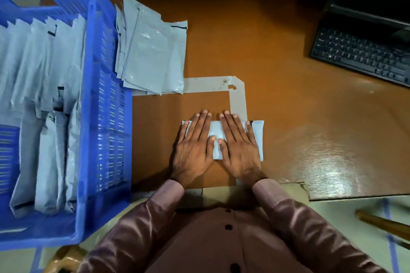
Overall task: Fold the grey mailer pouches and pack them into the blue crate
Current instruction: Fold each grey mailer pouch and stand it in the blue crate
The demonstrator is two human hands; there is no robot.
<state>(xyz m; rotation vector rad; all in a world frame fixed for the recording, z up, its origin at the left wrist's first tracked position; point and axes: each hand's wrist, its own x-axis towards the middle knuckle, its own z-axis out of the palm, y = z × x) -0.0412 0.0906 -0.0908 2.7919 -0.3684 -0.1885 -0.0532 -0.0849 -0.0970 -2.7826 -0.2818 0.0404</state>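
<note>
A folded grey mailer pouch (258,139) lies flat on the brown table just in front of me. My left hand (195,144) and my right hand (238,144) both press down on it with straight, spread fingers, side by side, thumbs nearly touching. A loose pile of flat grey pouches (153,51) rests further back, leaning against the blue crate (104,104). The crate stands at the left and holds several folded pouches (44,104) standing on edge in rows.
A grey tape outline (238,95) marks a rectangle on the table around my hands. A black keyboard (359,53) and a dark monitor sit at the far right. The table's front edge runs just under my wrists; a wooden handle (381,224) lies lower right.
</note>
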